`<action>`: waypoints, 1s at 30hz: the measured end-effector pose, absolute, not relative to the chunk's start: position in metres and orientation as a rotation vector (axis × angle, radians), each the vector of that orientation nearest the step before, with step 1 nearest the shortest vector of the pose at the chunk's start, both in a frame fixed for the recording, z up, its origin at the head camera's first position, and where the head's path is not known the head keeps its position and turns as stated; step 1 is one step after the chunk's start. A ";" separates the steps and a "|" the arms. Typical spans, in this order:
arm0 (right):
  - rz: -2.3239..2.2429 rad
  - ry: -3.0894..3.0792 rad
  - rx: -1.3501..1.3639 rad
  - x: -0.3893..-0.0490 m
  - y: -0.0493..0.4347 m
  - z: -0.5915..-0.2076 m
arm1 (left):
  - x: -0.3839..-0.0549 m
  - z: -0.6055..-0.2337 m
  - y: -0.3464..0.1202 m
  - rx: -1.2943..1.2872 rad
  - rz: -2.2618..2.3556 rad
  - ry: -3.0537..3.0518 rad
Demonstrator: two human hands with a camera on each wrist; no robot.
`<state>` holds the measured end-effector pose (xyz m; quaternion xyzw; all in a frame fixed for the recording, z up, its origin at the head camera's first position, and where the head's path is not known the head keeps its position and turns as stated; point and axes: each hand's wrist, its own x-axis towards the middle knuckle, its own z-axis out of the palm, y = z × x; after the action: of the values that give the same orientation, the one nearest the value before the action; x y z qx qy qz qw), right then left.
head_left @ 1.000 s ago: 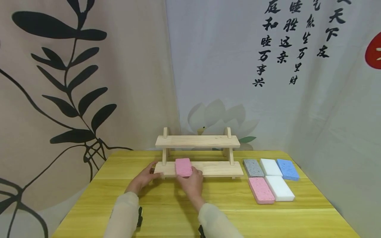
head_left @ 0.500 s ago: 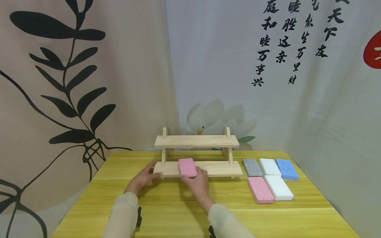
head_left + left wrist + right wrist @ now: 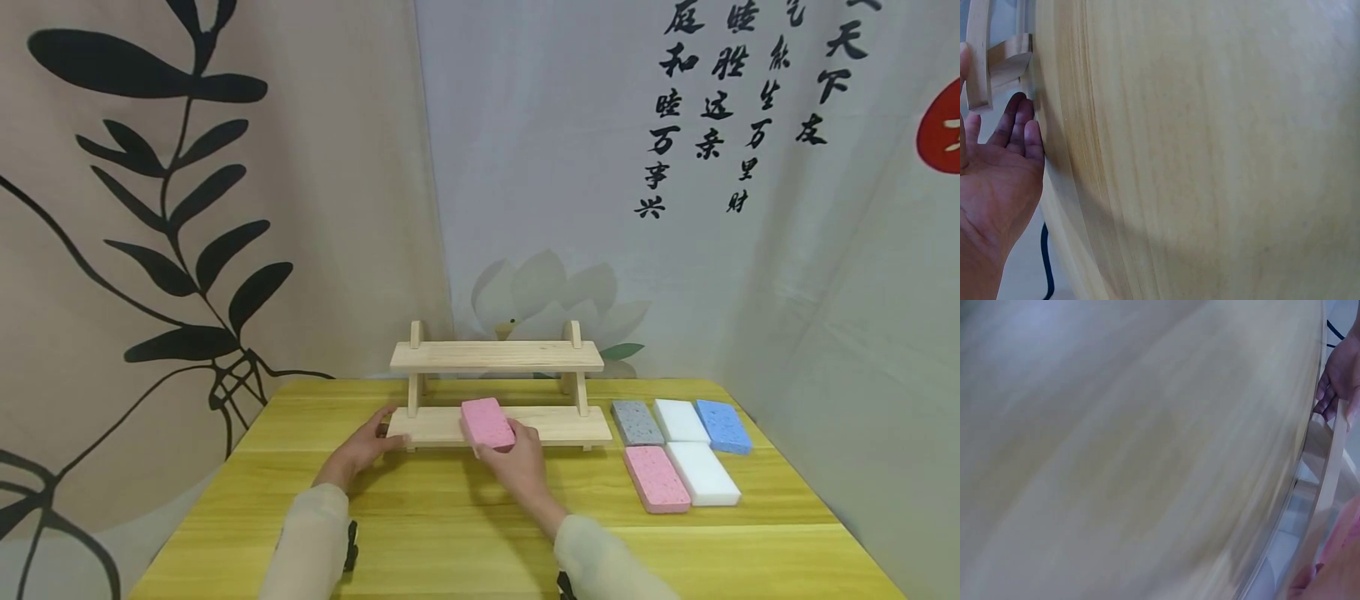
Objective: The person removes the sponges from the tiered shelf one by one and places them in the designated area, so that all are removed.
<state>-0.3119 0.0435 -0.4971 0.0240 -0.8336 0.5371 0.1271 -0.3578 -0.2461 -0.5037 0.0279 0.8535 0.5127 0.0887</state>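
A pink sponge point(image 3: 487, 422) is pinched in my right hand point(image 3: 522, 465), slightly tilted over the lower board of a two-tier wooden rack point(image 3: 562, 425). Whether its underside touches the board cannot be told. My left hand point(image 3: 360, 450) grips the left end of that lower board, thumb at the front edge; in the left wrist view this hand point(image 3: 1000, 187) shows its palm and bent fingers beside the rack's end. The right wrist view catches only a strip of the pink sponge point(image 3: 1342, 528) and part of the right hand point(image 3: 1335, 575) at the lower right corner.
On the wooden table point(image 3: 450, 533), right of the rack, lie a grey sponge point(image 3: 637, 423), a white sponge point(image 3: 681, 421), a blue sponge point(image 3: 723, 427), another pink sponge point(image 3: 657, 479) and another white sponge point(image 3: 702, 473). A printed cloth point(image 3: 540, 183) hangs behind the table.
My right hand has moved the pink sponge rightward along the lower board, from left of its middle to about the middle. The sponge has turned a little. My left hand stays at the rack's left end.
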 end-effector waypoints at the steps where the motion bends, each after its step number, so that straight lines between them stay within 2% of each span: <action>1: 1.574 -2.425 0.074 -0.312 0.046 -0.497 | -0.358 -0.504 -0.246 0.078 1.528 2.538; 30: 1.411 -2.511 0.091 -0.309 0.128 -0.497 | -0.357 -0.504 -0.246 0.072 1.563 2.517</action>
<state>-0.3085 0.1279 -0.4968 0.0315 -0.8640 0.4855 0.1297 -0.3573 -0.2458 -0.5035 0.0240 0.8459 0.5253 0.0888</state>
